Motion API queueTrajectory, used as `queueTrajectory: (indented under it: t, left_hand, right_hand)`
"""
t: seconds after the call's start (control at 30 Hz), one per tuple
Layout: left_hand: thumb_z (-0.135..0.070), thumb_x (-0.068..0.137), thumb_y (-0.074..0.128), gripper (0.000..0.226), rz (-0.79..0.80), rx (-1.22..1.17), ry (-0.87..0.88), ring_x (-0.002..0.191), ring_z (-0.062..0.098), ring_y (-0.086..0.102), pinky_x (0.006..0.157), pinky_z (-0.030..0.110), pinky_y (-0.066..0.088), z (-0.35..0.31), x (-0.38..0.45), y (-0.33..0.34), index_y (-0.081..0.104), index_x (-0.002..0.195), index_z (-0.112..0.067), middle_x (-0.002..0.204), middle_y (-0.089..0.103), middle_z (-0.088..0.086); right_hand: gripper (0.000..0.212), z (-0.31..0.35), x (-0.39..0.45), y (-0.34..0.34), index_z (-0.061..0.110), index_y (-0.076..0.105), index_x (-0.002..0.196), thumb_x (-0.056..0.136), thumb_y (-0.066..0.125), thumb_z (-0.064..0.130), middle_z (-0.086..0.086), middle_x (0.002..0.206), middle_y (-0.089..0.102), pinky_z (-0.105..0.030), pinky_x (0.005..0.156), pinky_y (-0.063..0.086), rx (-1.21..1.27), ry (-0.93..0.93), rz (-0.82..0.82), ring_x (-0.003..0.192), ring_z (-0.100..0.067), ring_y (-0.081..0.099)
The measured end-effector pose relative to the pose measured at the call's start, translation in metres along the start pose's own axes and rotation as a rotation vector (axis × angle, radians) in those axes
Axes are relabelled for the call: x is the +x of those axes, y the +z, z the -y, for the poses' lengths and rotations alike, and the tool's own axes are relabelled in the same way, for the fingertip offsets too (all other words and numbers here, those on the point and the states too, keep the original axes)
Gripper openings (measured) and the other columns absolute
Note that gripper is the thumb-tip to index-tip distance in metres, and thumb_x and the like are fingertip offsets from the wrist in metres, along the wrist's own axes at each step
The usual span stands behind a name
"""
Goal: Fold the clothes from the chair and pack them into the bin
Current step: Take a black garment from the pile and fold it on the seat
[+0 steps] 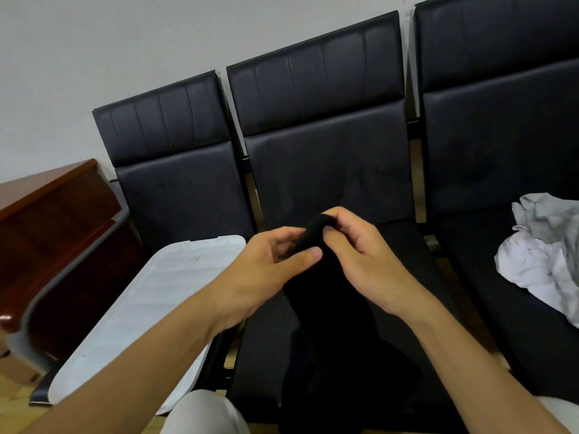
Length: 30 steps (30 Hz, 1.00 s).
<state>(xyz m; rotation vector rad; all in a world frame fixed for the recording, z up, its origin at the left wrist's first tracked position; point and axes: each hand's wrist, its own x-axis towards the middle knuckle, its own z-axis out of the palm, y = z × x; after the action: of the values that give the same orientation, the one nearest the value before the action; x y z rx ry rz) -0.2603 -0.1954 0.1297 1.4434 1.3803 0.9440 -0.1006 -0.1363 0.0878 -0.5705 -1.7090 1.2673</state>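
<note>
Three black padded chairs (326, 170) stand in one row against a pale wall (94, 42). At the left, beside the first chair, there is one brown wooden cabinet (53, 208). One white plastic lid (156, 308) lies on the seat of the left chair. On the seat of the right chair there is one heap of light clothes (542, 249), white and grey together; how many pieces are in it I cannot tell. One black garment (329, 324) hangs down over the seat of the middle chair. Its upper edge is held up by two hands. The left hand (266, 274) pinches the cloth with thumb and fingers, and the right hand (360, 249) grips the same edge with curled fingers, just beside the left one.
</note>
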Motion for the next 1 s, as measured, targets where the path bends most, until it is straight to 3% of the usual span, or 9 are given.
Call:
queueTrajectory:
  t: [0.17,0.37,0.5,0.57,0.7,0.77,0.83,0.9,1.0]
  left_hand:
    - [-0.019,0.098,0.056,0.024,0.005,0.072,-0.019,0.102,0.029,0.069,0.089,0.036,0.056,0.002,0.0,-0.009,0.068,0.114,-0.008,0.107,0.071,0.018]
    - [-0.014,0.1,0.048,0.01,-0.251,-0.171,0.13,0.075,0.012,0.064,0.062,0.02,0.054,-0.001,0.002,-0.022,0.056,0.095,-0.012,0.08,0.065,0.004]
    - [-0.008,0.096,0.052,0.011,-0.411,-0.12,0.327,0.074,0.016,0.057,0.066,0.024,0.055,-0.024,0.005,-0.054,0.051,0.087,-0.015,0.082,0.054,0.012]
    - [-0.008,0.098,0.052,0.016,-0.481,-0.021,0.371,0.074,0.016,0.059,0.069,0.027,0.056,-0.03,0.003,-0.077,0.053,0.086,-0.018,0.081,0.057,0.008]
    - [-0.016,0.096,0.061,0.02,-0.616,0.207,0.423,0.075,0.016,0.063,0.075,0.038,0.057,-0.031,-0.006,-0.123,0.062,0.082,-0.031,0.077,0.063,-0.002]
    - [-0.021,0.094,0.064,0.015,-0.724,0.198,0.446,0.071,0.008,0.065,0.072,0.03,0.059,-0.028,-0.009,-0.141,0.061,0.083,-0.031,0.073,0.067,-0.009]
    - [-0.024,0.096,0.063,0.013,-0.841,0.2,0.443,0.071,0.002,0.068,0.068,0.021,0.059,-0.023,-0.014,-0.161,0.062,0.084,-0.031,0.074,0.07,-0.013]
    - [-0.042,0.088,0.071,0.012,-0.913,0.182,0.395,0.086,0.018,0.072,0.076,0.034,0.062,-0.014,-0.019,-0.182,0.065,0.089,-0.031,0.092,0.074,-0.001]
    - [-0.036,0.092,0.067,0.004,-0.966,0.228,0.357,0.086,0.022,0.07,0.072,0.028,0.061,0.001,-0.025,-0.199,0.067,0.088,-0.037,0.09,0.072,-0.005]
  right_hand:
    - [0.016,-0.004,-0.001,0.0,0.018,0.065,0.109,0.099,0.055,0.01,0.003,0.093,0.072,-0.023,0.08,0.055,-0.035,-0.041,0.064,0.092,-0.011,0.07]
    - [0.034,-0.015,-0.003,-0.018,0.021,0.066,0.118,0.086,0.076,0.019,-0.001,0.107,0.072,-0.034,0.089,0.058,-0.064,0.123,0.28,0.102,-0.015,0.07]
    - [0.011,-0.052,-0.006,-0.027,0.024,0.073,0.093,0.09,0.07,0.014,0.005,0.089,0.073,-0.024,0.073,0.056,-0.223,0.349,0.438,0.087,-0.013,0.071]
    - [0.02,-0.073,-0.006,-0.034,0.026,0.068,0.076,0.092,0.065,0.014,0.01,0.072,0.065,-0.023,0.06,0.047,-0.385,0.429,0.425,0.073,-0.013,0.065]
    - [0.03,-0.096,-0.005,-0.051,0.035,0.068,0.069,0.094,0.06,0.02,0.009,0.07,0.068,-0.03,0.056,0.052,-0.575,0.443,0.276,0.066,-0.007,0.066]
    - [0.022,-0.1,-0.002,-0.056,0.035,0.072,0.082,0.094,0.061,0.019,0.008,0.078,0.071,-0.037,0.063,0.057,-0.61,0.332,0.132,0.072,-0.008,0.068]
    - [0.017,-0.101,0.002,-0.061,0.031,0.073,0.093,0.095,0.063,0.018,0.012,0.085,0.072,-0.033,0.07,0.055,-0.641,0.191,-0.067,0.08,-0.006,0.068]
    - [0.016,-0.095,0.008,-0.068,0.025,0.073,0.095,0.094,0.063,0.013,0.013,0.085,0.07,-0.026,0.074,0.051,-0.66,0.084,-0.25,0.084,-0.006,0.066]
    - [0.02,-0.083,0.009,-0.078,0.019,0.073,0.088,0.097,0.059,0.008,0.006,0.08,0.071,-0.018,0.068,0.05,-0.377,0.092,-0.415,0.077,-0.006,0.065]
